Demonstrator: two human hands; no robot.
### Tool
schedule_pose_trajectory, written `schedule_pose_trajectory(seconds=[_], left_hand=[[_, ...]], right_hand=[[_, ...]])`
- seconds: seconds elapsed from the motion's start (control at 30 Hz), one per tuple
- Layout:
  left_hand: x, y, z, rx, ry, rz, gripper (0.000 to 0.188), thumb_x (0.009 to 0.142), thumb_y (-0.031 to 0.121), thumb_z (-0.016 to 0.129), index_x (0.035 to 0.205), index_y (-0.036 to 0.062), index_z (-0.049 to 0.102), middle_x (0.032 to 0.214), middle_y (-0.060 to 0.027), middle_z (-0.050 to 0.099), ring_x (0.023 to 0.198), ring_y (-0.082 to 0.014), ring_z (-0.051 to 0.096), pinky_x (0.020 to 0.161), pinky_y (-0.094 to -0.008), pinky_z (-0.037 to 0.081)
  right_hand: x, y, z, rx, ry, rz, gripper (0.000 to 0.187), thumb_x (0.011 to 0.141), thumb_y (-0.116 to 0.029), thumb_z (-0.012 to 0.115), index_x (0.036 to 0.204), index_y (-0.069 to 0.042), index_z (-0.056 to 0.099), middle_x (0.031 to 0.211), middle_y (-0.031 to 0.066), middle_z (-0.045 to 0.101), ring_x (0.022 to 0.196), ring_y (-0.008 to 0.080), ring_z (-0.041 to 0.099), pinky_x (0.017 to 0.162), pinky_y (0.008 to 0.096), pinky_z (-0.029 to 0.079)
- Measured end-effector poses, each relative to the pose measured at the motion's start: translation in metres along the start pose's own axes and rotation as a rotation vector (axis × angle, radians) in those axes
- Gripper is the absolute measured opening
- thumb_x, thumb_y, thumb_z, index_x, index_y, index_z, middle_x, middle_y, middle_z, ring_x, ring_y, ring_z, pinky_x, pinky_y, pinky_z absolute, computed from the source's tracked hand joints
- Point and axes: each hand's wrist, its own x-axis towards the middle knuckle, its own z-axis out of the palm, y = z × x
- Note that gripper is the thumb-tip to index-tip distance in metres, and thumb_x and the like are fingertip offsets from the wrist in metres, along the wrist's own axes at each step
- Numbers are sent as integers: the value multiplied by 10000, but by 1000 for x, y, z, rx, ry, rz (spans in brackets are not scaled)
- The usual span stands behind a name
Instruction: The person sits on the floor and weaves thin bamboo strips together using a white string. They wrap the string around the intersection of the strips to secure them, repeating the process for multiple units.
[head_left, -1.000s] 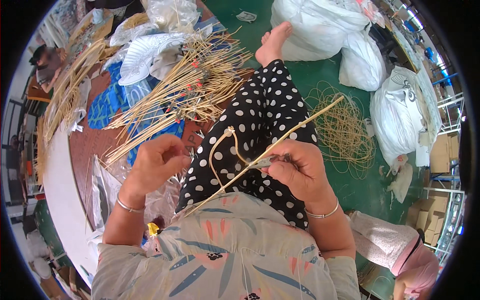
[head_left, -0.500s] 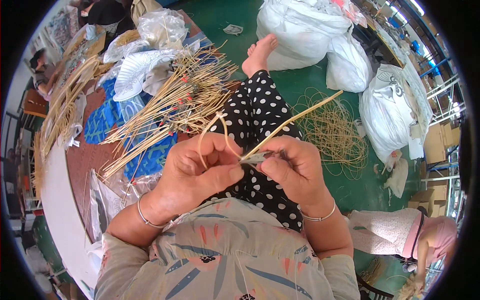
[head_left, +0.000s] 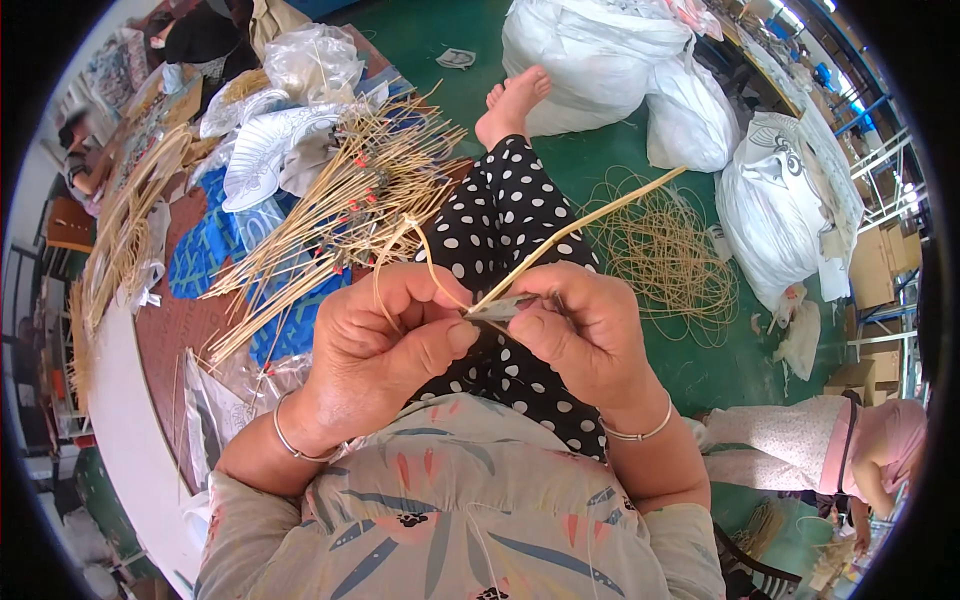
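We see the person's left hand [head_left: 385,345] and right hand [head_left: 585,330] brought close together over the lap, with a pale cane stick [head_left: 618,204] between them. Its long axis runs on a slant — from the left fingertips up and to the right, past the right forefinger, with the far end reaching over the loose coil of thin cane [head_left: 665,262] on the green floor [head_left: 755,385]. A slim bent cane loop [head_left: 432,266] rises ahead of the left knuckles, and one of its legs comes down to the stick just by the left fingertips.

The left grip is pinched on the stick near that meeting place, thumb against fingers; we cannot tell how the stick's lower end lies behind the palm. The right grip is clenched around a small grey metal tool [head_left: 494,308], whose tip points left and lies at the stick, just beside the left thumb. So the left hand is nearer the joint, while the right reaches it only through the tool. Off to the left, we see a bundle of cut sticks [head_left: 335,208] across the worktop [head_left: 160,340].
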Motion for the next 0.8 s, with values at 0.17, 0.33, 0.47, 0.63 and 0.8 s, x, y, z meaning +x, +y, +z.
schedule_pose_trajectory(seconds=[0.17,0.33,0.47,0.63,0.8], left_hand=[[-1,-2,-2,65,25,-5,226,775,-94,546,979,1,521,834,-17,558,692,-38,504,570,-160,411],[-2,-1,-1,68,92,-7,193,780,-52,566,956,9,519,798,-16,560,639,-41,512,513,-155,414],[0,2,-1,83,130,11,167,785,-29,569,937,16,516,772,-24,567,619,-54,534,483,-158,428],[1,4,-3,61,141,37,168,783,-27,572,934,14,514,766,-35,573,615,-63,548,474,-159,436],[8,4,-6,-1,118,32,172,777,-29,574,933,10,514,763,-38,572,612,-67,550,477,-160,443]], right_hand=[[0,0,-2,23,-28,12,156,763,-89,627,848,9,541,650,42,521,536,76,501,482,200,394],[-2,4,1,261,37,52,185,754,-63,631,899,10,543,707,31,531,565,71,506,508,190,403],[-4,12,-2,159,41,5,213,734,-46,643,917,8,548,738,39,548,594,81,515,535,193,416],[-1,13,-5,-51,19,-73,206,708,-20,651,893,0,564,731,59,571,605,88,525,540,199,424],[-4,5,-5,59,-14,2,152,716,-11,637,852,-2,571,696,53,570,588,80,523,522,194,411]])
